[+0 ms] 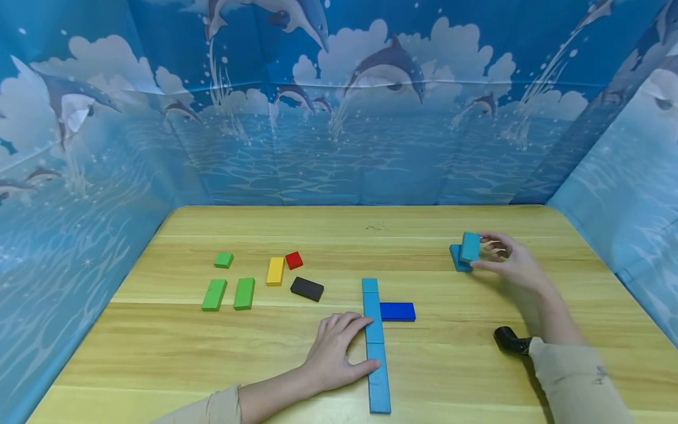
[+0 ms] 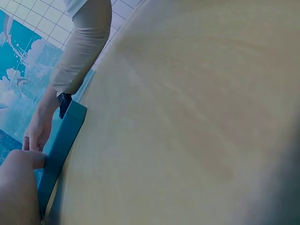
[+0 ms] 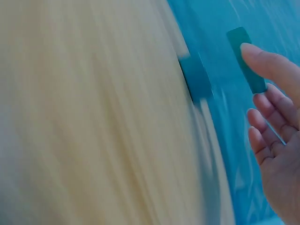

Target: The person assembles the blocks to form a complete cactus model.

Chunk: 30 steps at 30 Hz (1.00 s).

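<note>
In the head view, several light blue blocks (image 1: 375, 330) lie end to end in a straight row. My left hand (image 1: 336, 353) rests against the row's left side, with index finger and thumb touching it. A dark blue block (image 1: 398, 312) lies crosswise against the row's right side. At the back right, my right hand (image 1: 516, 265) pinches a teal block (image 1: 470, 247) between thumb and fingers. Just beyond and below it, another blue block (image 1: 458, 259) lies flat on the table. The right wrist view shows the held block (image 3: 246, 65) raised, apart from the lower one (image 3: 196, 77).
Left of the row lie a black block (image 1: 307, 288), a yellow block (image 1: 275, 271), a red block (image 1: 293, 260) and several green blocks (image 1: 244, 294). A dolphin-print curtain (image 1: 339, 147) borders the wooden table (image 1: 159, 353). A black strap-like device (image 1: 511, 340) sits at my right wrist.
</note>
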Each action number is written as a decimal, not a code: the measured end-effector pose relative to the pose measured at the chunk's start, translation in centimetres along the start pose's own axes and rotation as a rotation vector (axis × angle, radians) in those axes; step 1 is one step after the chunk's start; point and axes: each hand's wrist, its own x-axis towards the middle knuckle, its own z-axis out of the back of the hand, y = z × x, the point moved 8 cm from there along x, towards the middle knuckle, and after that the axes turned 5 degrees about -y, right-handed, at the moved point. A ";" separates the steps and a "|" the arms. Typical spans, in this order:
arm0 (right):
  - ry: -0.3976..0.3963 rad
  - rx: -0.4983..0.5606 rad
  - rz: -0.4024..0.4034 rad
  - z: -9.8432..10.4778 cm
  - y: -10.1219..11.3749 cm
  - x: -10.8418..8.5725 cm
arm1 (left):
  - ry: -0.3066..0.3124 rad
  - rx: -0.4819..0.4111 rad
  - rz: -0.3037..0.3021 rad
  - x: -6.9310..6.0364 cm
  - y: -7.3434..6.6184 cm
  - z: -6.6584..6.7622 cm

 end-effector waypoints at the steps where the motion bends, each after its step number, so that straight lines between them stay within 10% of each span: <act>1: 0.013 0.005 0.013 -0.5 0.6 0.1 | 0.000 0.000 0.000 0.0 0.0 0.0; 15: 0.245 0.107 0.148 -8.7 6.2 -0.4 | 0.002 -0.001 0.000 0.0 0.0 0.0; 30: 0.313 0.156 0.141 -11.8 5.9 -0.9 | 0.009 -0.012 0.004 0.0 0.0 0.0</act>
